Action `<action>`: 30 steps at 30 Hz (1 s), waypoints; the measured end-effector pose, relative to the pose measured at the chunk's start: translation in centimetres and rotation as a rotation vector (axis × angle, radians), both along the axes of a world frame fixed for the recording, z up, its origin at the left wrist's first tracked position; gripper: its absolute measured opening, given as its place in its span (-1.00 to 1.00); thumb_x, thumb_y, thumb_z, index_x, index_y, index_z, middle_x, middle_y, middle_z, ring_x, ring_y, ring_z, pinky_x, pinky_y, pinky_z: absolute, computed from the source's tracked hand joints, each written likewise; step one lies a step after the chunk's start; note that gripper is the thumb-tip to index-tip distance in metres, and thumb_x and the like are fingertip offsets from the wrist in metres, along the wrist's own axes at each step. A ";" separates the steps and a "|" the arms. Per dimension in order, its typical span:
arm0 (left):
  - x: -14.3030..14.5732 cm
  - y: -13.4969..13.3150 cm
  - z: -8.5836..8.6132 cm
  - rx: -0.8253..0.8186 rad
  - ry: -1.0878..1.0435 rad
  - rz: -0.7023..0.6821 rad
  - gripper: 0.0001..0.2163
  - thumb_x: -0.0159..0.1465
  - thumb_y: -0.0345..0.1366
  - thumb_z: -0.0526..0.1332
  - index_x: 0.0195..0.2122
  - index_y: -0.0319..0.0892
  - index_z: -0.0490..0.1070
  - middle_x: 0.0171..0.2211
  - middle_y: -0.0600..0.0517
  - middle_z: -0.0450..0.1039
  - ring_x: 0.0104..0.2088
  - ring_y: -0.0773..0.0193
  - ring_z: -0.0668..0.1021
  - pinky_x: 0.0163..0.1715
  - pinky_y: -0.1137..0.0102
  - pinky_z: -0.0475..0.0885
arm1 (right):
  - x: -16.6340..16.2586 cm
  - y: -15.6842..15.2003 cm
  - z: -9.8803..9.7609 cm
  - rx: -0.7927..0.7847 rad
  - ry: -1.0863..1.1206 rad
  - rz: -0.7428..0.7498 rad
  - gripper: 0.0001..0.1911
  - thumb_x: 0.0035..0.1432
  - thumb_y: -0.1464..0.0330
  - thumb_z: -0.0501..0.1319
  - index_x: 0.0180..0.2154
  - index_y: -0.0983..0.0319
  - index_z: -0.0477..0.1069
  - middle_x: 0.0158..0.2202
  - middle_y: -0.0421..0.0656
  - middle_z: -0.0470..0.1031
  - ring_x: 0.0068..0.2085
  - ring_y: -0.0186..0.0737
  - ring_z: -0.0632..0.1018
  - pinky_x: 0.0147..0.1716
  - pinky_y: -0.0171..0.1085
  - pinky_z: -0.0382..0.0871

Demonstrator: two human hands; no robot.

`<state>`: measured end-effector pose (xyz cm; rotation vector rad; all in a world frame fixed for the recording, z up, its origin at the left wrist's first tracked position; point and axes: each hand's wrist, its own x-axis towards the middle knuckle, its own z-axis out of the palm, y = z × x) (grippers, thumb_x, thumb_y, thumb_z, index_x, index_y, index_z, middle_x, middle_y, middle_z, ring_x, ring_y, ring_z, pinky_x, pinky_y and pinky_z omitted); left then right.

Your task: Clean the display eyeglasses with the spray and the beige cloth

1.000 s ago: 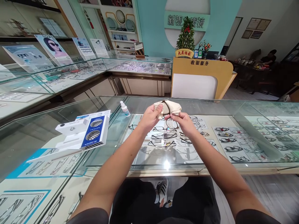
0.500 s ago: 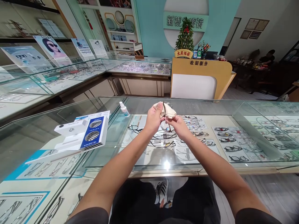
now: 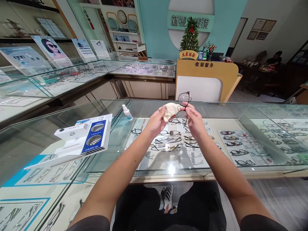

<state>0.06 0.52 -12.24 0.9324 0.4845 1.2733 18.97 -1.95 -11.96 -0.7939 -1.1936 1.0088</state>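
Over the glass counter, my right hand (image 3: 194, 118) grips a pair of dark-framed eyeglasses (image 3: 184, 98) by the middle. The glasses are turned on end, one lens above the fingers and the other below. A small pale label or mark shows on the upper lens. My left hand (image 3: 156, 121) is closed on a bunched cream cleaning cloth (image 3: 170, 110), thumb on top. The cloth's right edge comes up to the glasses; whether they touch I cannot tell.
A small white spray bottle (image 3: 127, 112) stands on the counter glass (image 3: 113, 141), left of my hands. Farther left is a white and blue display box (image 3: 96, 136). Rows of eyeglasses (image 3: 166, 147) lie beneath the glass. A yellow cashier desk (image 3: 208, 69) stands beyond; a person (image 3: 275, 59) sits far right.
My right hand has moved right and up with the glasses, turning them on end and out of the cloth. The cloth stays in my left hand, which has shifted slightly.
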 end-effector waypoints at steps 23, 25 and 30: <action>1.7 -1.2 -1.8 0.048 0.205 -0.046 -0.42 0.09 0.23 0.62 -0.23 -0.21 0.61 -0.47 0.10 0.45 -0.49 0.40 0.37 -0.43 0.42 0.21 | -1.6 -0.4 -1.7 0.039 -0.048 0.134 -0.61 0.34 -0.09 0.39 -0.09 0.03 0.78 0.26 -0.06 0.56 0.35 0.01 0.53 0.38 -0.03 0.42; 1.7 -1.3 -1.7 0.058 0.213 -0.046 -0.44 0.07 0.19 0.64 -0.22 -0.20 0.62 -0.44 0.09 0.50 -0.46 0.38 0.43 -0.38 0.42 0.26 | -1.7 -0.5 -1.6 0.037 -0.062 0.128 -0.58 0.32 -0.11 0.39 -0.11 0.04 0.78 0.23 -0.06 0.58 0.34 0.02 0.53 0.41 -0.01 0.39; 1.6 -1.8 -1.2 0.066 0.234 -0.048 -0.45 0.00 0.11 0.69 -0.21 -0.19 0.62 -0.44 0.11 0.52 -0.42 0.37 0.47 -0.32 0.42 0.33 | -2.0 -0.9 -1.3 0.000 -0.005 0.157 -0.56 0.25 -0.13 0.45 -0.17 0.08 0.75 0.12 -0.07 0.68 0.23 0.03 0.61 0.35 -0.02 0.43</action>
